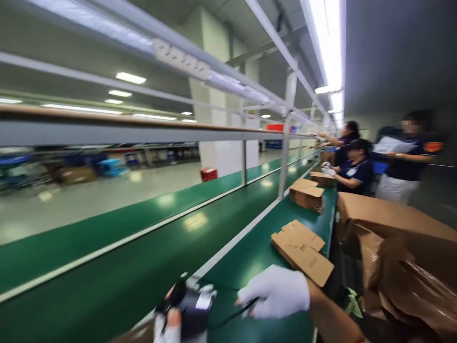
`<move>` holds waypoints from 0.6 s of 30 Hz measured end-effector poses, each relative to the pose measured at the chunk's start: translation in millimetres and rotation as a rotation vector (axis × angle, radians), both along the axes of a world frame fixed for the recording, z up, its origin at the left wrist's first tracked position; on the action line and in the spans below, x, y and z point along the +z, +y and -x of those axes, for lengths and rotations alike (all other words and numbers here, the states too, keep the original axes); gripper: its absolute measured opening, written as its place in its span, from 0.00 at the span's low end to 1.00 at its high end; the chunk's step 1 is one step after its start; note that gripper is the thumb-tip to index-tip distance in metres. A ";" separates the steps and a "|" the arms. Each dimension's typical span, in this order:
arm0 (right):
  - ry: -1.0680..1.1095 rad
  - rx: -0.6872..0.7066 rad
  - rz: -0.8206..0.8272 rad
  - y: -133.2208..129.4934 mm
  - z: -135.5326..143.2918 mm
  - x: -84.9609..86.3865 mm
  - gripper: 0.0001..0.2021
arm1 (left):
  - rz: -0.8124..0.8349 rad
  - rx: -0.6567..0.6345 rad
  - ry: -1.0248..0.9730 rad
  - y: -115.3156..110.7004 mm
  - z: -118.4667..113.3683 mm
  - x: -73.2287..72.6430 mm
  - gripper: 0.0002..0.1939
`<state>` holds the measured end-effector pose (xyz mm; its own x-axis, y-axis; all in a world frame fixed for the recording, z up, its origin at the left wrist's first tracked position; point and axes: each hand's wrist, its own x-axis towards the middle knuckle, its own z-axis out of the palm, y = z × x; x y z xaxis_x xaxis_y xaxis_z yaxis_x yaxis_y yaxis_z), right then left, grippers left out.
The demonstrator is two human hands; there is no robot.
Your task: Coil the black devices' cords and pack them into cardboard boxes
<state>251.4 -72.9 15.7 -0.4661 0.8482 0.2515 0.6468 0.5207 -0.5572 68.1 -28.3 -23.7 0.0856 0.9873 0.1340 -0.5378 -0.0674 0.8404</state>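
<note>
At the bottom of the view, my left hand (173, 320), blurred, with bare fingertips and some white glove showing, is closed around a black device (194, 312). A small white label sits on the device's upper side; its exact kind is too smeared to make out. To the right, my right hand (276, 291) wears a white glove that leaves the fingertips bare. Its fingers pinch a thin black cable (235, 316) that hangs down to the left over the green worktop (250, 257). Just beyond this hand lie flat cardboard box blanks (303, 250).
Another stack of folded cardboard (307, 194) sits farther along the worktop. A green conveyor belt (143, 267) runs on the left, behind metal posts (284, 157). Large cartons (400, 214) and brown plastic (400, 281) crowd the right. Several people (357, 171) are beyond.
</note>
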 end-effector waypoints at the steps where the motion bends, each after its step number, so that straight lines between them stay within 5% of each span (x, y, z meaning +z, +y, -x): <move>1: 0.056 0.055 -0.045 -2.9 -4.2 8.7 0.10 | 0.034 0.054 -0.053 -1.2 8.7 -1.0 0.29; 3: 0.182 0.124 -0.178 -1.2 -9.3 25.6 0.10 | 0.073 0.079 -0.177 -2.9 21.3 -0.9 0.36; 5: 0.222 0.120 -0.325 6.6 -5.7 40.6 0.09 | 0.036 -0.039 -0.234 -3.2 26.8 0.4 0.40; 9: 0.168 0.210 -0.479 30.6 21.0 58.0 0.08 | -0.047 -0.319 -0.040 -5.5 25.5 2.0 0.46; 14: 0.235 0.273 -0.326 74.2 37.7 43.2 0.12 | -0.141 -0.489 0.218 -6.4 26.4 5.7 0.51; 18: 0.389 0.313 -0.198 82.6 40.4 33.4 0.11 | -0.116 -0.515 0.360 -1.1 33.8 5.2 0.48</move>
